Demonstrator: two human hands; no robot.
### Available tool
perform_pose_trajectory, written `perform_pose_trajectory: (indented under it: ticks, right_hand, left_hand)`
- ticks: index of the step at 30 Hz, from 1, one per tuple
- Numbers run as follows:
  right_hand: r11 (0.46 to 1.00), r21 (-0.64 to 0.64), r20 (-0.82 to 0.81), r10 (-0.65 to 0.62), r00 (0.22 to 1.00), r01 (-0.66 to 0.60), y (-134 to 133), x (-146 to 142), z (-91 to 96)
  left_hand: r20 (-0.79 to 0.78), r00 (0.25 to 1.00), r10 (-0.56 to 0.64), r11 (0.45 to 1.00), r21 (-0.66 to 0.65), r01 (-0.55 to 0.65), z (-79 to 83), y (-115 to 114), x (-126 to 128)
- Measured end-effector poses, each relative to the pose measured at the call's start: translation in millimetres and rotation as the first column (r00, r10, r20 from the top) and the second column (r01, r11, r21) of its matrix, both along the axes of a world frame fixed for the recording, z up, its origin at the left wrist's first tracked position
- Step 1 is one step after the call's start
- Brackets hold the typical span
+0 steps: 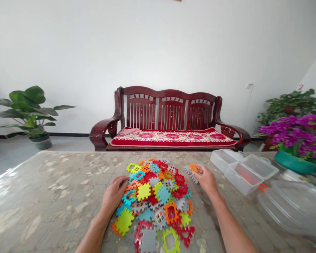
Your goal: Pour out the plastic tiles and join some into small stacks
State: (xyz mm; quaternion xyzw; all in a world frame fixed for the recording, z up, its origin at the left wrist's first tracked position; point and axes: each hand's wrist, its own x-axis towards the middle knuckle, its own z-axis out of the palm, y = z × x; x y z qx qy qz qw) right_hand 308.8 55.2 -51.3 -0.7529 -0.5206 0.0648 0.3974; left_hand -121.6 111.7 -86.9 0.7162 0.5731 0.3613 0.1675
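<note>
A loose heap of interlocking plastic tiles [150, 189] in red, orange, lime, blue and grey lies on the table. Some tiles are solid squares, others are frames or lattices, with notched edges. My left hand [113, 192] rests at the heap's left edge, thumb and fingers apart, fingertips beside the blue and orange pieces; nothing shows in its grasp. To the right of the heap, my right hand [206, 179] has its fingers closed on an orange tile [193, 168], partly hidden by them. Several grey tiles [192, 176] lie under and around those fingers.
Clear plastic boxes [242, 177] with orange pieces inside stand at right. Nearer lies a transparent lid [292, 207]. A teal planter [295, 163] with purple flowers stands at the table's right edge. Beyond the table [55, 196] is a wooden bench [171, 109]; a potted plant [39, 140] stands left.
</note>
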Motion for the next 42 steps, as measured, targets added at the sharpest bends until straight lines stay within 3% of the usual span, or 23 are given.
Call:
perform_pose_trajectory:
  ticks: [8, 13, 17, 20, 25, 30, 33, 37, 42]
  right_hand:
    - [0.980, -0.028, 0.050, -0.196, 0.979, 0.197, -16.7, 58.8, -33.5]
    - [0.963, -0.040, 0.066, -0.265, 0.962, 0.268, -21.4, 73.8, -47.2]
    - [0.960, -0.008, 0.020, -0.281, 0.960, 0.281, -22.6, 71.3, -45.0]
    - [0.972, 0.043, -0.049, -0.229, 0.972, 0.231, -22.2, 55.8, -33.5]
    - [0.997, 0.074, -0.046, -0.007, 0.999, 0.010, -20.8, 12.0, -10.6]
    - [0.985, 0.044, -0.036, 0.169, 0.985, -0.167, -19.8, -28.9, -2.7]
    - [0.962, 0.048, -0.017, 0.268, 0.963, -0.267, -22.9, -52.0, 3.4]
    - [0.894, 0.054, 0.115, 0.438, 0.892, -0.446, -34.3, -88.6, 23.5]
    - [0.817, -0.096, 0.242, 0.574, 0.782, -0.569, -52.3, -127.5, 44.9]
  left_hand:
    - [-0.031, 1.000, -0.001, 1.000, 0.004, 0.002, 0.2, 1.7, -1.5]
    - [-0.024, 1.000, 0.004, 1.000, 0.010, -0.003, 1.9, 1.1, -0.9]
    - [-0.022, 1.000, 0.000, 1.000, 0.011, 0.000, 2.0, 0.5, -0.7]
    - [-0.018, 1.000, 0.001, 1.000, 0.009, -0.001, 2.3, -0.5, 0.0]
    - [-0.009, 1.000, 0.002, 1.000, -0.002, -0.002, 4.6, -2.7, 1.7]
    - [0.005, 1.000, 0.013, 1.000, -0.002, -0.013, 6.0, -3.8, 2.6]
    - [0.002, 1.000, 0.007, 1.000, -0.009, -0.007, 6.2, -4.1, 3.0]
    - [-0.005, 1.000, -0.001, 1.000, -0.015, 0.001, 6.7, -4.4, 3.1]
    - [-0.007, 1.000, -0.009, 1.000, -0.016, 0.009, 7.5, -4.7, 3.4]
